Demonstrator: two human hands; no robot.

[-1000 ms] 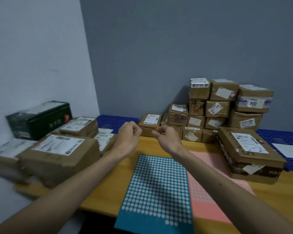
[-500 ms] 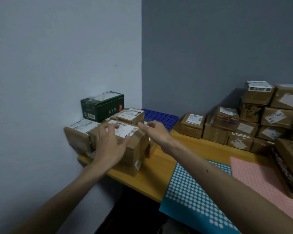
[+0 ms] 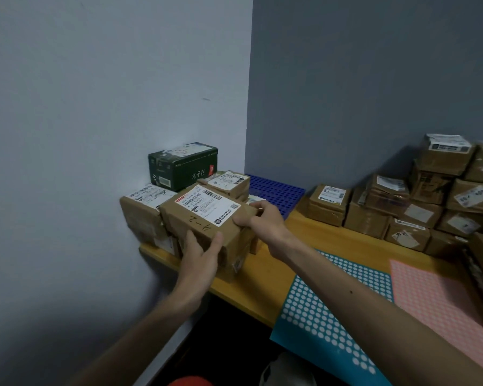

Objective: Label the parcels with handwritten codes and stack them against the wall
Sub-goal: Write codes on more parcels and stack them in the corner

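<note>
A brown cardboard parcel (image 3: 207,215) with a white shipping label and a handwritten code on top sits at the table's left end. My left hand (image 3: 200,254) grips its near corner, thumb on top. My right hand (image 3: 258,217) grips its right edge. Beside it on the left lies another labelled brown parcel (image 3: 142,207). Behind stand a dark green box (image 3: 183,165) and a small brown parcel (image 3: 229,182). A pile of labelled brown parcels (image 3: 418,207) is stacked against the grey back wall on the right.
The wooden table (image 3: 262,285) ends just left of the held parcel, at the pale side wall. A teal dotted sheet (image 3: 326,316) and a pink sheet (image 3: 441,299) lie on the table. A blue plastic grid (image 3: 273,190) lies at the back.
The view has swung left to the table's end. Both hands moved from mid-air over the teal sheet to the brown parcel and now grip it; it sits slightly turned.
</note>
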